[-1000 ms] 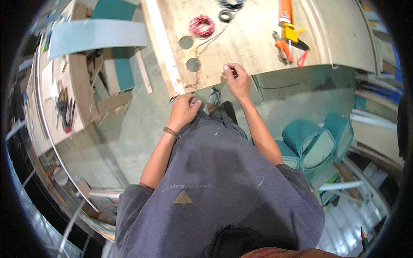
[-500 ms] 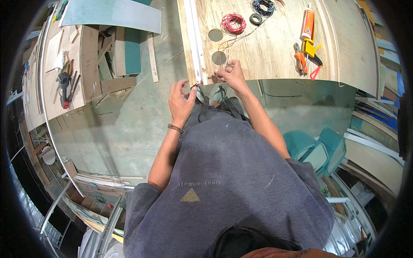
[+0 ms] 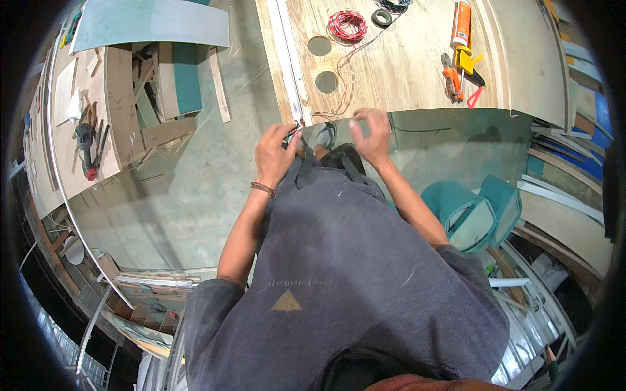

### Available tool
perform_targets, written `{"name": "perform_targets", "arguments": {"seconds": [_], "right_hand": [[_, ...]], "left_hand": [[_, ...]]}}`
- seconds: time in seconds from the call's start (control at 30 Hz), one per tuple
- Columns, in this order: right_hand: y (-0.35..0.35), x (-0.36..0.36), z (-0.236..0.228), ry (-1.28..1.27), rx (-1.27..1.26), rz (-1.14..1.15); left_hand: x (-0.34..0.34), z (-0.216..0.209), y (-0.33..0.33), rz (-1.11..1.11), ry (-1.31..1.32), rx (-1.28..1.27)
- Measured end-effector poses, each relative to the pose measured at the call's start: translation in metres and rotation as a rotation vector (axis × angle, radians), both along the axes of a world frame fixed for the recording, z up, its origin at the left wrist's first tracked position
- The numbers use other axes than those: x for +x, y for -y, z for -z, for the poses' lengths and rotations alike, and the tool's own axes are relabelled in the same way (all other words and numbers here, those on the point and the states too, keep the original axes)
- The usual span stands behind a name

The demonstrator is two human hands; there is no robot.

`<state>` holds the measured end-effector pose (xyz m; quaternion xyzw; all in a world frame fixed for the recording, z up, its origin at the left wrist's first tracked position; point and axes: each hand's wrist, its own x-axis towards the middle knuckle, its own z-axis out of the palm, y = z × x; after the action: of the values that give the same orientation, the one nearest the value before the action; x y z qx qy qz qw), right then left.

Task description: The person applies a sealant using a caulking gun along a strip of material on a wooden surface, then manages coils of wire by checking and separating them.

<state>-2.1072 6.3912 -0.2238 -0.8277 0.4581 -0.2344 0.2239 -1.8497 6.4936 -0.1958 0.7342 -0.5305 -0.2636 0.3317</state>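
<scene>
My left hand (image 3: 275, 155) is at the near end of a long white strip (image 3: 287, 62) along the board's left side. Its thumb and fingertips are pinched around short wire ends there; the exact grip is too small to make out. My right hand (image 3: 373, 138) hangs just off the board's near edge, fingers bent and apart, with nothing visible in it. Between the hands, a thin red wire (image 3: 344, 98) curves over the wooden board (image 3: 391, 72) and leads back to a red and white wire coil (image 3: 347, 27).
Two round holes pierce the board. A roll of black tape (image 3: 382, 18), orange-handled pliers (image 3: 452, 79) and a caulking gun with an orange tube (image 3: 462, 29) lie on it. Left, a power tool (image 3: 85, 140) rests on another bench. Teal chairs (image 3: 473, 212) stand at the right.
My right hand has let go of the red wire and drawn right, off the board's edge. My left hand keeps its pinch at the strip's end. The view has shifted slightly.
</scene>
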Motion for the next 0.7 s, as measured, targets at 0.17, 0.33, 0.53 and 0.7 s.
{"name": "perform_targets", "arguments": {"seconds": [0.17, 0.33, 0.53, 0.7], "right_hand": [[-0.013, 0.014, 0.019, -0.329, -0.038, -0.214], [0.018, 0.05, 0.01, -0.367, -0.103, -0.381], [0.016, 0.052, 0.008, -0.405, -0.083, -0.536], [0.005, 0.008, 0.021, -0.085, -0.08, -0.939]], "left_hand": [[-0.005, 0.002, 0.001, -0.006, 0.115, 0.006], [-0.005, 0.005, -0.002, 0.002, 0.113, 0.007], [-0.012, 0.008, -0.004, -0.041, 0.093, 0.011], [-0.017, 0.004, -0.003, -0.047, 0.086, 0.0]]}}
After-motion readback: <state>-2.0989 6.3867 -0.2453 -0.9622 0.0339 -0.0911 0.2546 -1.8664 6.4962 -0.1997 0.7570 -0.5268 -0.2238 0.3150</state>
